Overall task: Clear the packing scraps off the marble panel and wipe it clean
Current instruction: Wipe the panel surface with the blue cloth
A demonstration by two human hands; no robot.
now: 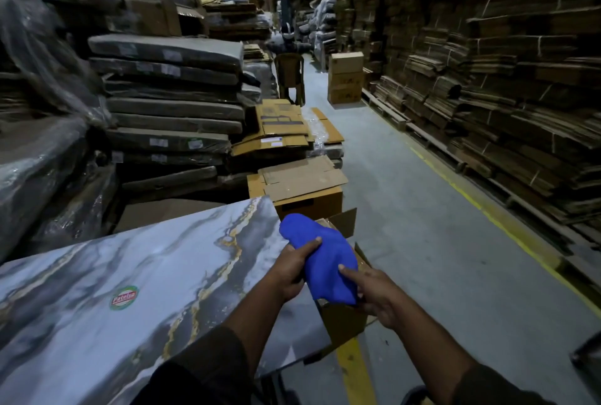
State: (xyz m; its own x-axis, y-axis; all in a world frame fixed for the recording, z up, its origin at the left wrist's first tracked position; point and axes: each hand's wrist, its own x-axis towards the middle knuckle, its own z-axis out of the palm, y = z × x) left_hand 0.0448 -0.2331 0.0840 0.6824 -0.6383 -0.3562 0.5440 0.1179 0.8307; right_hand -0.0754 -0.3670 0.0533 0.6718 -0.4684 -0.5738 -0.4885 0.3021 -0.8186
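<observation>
**Two hands on the cloth, wiping comes next**

We hold the blue cloth (320,261) bunched between left hand (290,269) and right hand (374,295), each grip closed on it, just past the marble panel's (136,274) right edge. No scraps show; next we lay the cloth flat on it. The panel's near corner is cut off.

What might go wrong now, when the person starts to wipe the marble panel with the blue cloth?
1. The marble panel seems to overhang near the open cardboard box; hard pressing at that edge might tip or shift it.
2. The blue cloth is bunched between the left hand and right hand, so it may only smear.
3. The round sticker could snag or peel.
</observation>
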